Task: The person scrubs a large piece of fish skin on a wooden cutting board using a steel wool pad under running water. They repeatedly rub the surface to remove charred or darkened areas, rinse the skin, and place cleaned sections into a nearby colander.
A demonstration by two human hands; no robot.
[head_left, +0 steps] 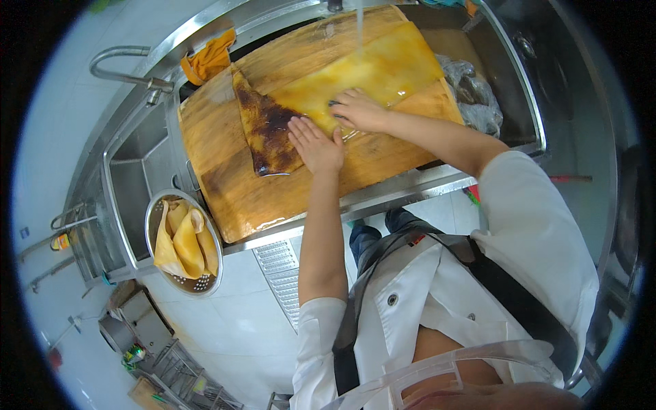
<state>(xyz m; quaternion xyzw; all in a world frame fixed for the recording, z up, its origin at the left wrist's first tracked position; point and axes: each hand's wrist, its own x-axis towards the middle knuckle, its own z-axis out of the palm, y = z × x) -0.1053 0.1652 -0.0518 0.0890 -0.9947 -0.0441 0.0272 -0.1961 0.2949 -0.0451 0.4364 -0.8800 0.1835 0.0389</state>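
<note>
A long sheet of animal skin (383, 58), wet and yellow, lies across a thick wooden board (232, 205). Its left end is charred dark brown (263, 130). My left hand (318, 146) lies flat with fingers stretched out, pressing on the skin beside the edge of the charred part. Just to the right, my right hand (361, 111) is curled down on the yellow part. It grips a small dark object (334, 104), of which only bits show past the fingers, so its kind is hidden. A thin stream of water (360, 31) falls onto the skin's far side.
The board bridges a steel sink. On the left, a steel colander (219, 273) holds folded yellow skin pieces (188, 242), near a curved tap (123, 51) and basin. An orange cloth (212, 58) hangs at the board's far left corner. A clear plastic bag (478, 99) sits at the right.
</note>
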